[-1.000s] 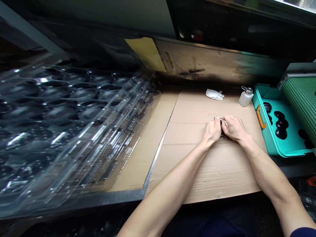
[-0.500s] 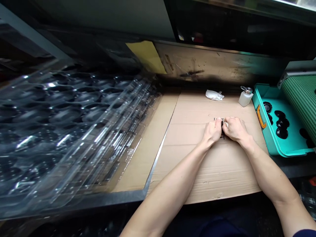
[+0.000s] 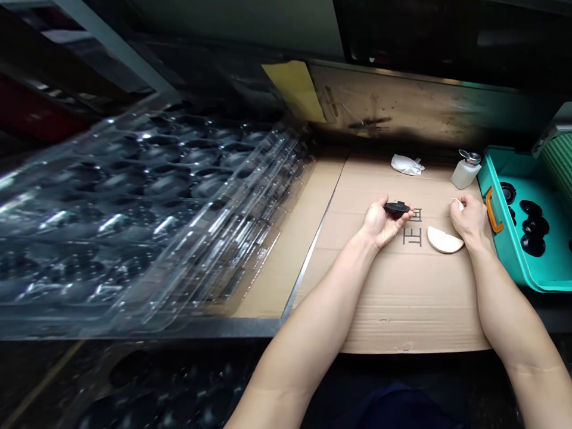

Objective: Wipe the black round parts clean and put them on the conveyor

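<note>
Above the cardboard sheet, the left hand curled its fingers around a black disc; the right hand pinched a white scrap. More black discs remained in the teal tray.

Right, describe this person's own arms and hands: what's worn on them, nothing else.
The left hand and right hand are bare: no gloves, and no ring, watch or band shows. The left forearm and right forearm are bare too, with no sleeve in view. Dark navy clothing shows at the bottom of the view.
</note>
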A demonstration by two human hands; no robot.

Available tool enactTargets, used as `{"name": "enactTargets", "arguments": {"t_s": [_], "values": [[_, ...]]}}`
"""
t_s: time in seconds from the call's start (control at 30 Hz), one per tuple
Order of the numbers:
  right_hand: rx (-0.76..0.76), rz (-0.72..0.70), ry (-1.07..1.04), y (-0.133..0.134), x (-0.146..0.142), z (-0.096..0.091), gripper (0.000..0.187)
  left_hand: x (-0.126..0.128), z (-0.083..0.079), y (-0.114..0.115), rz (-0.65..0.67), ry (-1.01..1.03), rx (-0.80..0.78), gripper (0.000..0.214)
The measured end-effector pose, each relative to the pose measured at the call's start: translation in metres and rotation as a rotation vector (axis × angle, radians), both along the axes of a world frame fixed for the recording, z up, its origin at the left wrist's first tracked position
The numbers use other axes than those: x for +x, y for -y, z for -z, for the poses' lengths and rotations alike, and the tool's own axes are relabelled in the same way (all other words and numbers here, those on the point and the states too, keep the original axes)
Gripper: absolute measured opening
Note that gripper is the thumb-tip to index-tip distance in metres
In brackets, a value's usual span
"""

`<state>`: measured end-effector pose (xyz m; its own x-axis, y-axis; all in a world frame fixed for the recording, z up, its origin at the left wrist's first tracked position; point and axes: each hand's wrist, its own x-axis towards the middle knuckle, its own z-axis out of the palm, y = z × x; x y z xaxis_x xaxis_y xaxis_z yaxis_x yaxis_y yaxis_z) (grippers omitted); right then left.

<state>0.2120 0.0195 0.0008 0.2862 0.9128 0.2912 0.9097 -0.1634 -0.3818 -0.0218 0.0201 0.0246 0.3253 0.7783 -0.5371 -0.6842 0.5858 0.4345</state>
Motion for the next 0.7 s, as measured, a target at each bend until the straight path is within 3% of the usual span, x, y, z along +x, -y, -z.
{"name": "enactTargets", "arguments": {"t_s": [0.2,0.4,0.5,0.7], "values": [[-0.016,0.029,-0.025,-0.004,0.004,0.005,0.032,0.001,0.006,0.003,0.009,-0.046,0.075,0.046],[-0.029,0.062,-0.067,-0.002,0.004,0.006,0.030,0.000,0.014,-0.002,0.039,-0.356,0.322,0.029],[-0.051,0.057,-0.073,0.000,0.003,0.008,0.032,-0.009,0.010,-0.025,0.107,-0.657,0.419,0.030],[-0.092,0.029,-0.067,-0.001,0.000,0.011,0.033,-0.044,-0.003,-0.094,0.392,-1.371,0.518,0.017]]}}
